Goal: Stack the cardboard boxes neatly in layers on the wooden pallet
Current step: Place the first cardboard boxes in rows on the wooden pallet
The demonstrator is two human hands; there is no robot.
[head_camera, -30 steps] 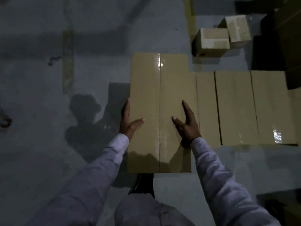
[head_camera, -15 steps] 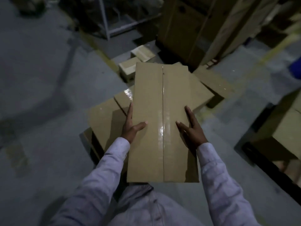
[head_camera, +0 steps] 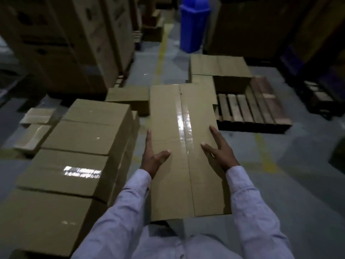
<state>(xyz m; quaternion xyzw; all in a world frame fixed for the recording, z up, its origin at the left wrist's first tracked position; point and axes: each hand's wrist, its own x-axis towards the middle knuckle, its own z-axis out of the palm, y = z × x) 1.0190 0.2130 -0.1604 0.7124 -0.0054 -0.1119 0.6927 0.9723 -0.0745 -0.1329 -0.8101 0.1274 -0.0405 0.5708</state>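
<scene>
The box (head_camera: 168, 118) I carry is matt brown cardboard sealed with a glossy strip of clear tape (head_camera: 183, 120), the pallet (head_camera: 248, 109) is rough slatted wood, the bin (head_camera: 193, 25) smooth blue plastic, my sleeves (head_camera: 119, 212) soft cloth.

The carried box (head_camera: 179, 146) has swung round toward the wooden pallet (head_camera: 252, 109).

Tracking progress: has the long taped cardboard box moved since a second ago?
Yes. The long taped cardboard box has swung off the stacked box row toward the slatted wooden pallet.
</scene>
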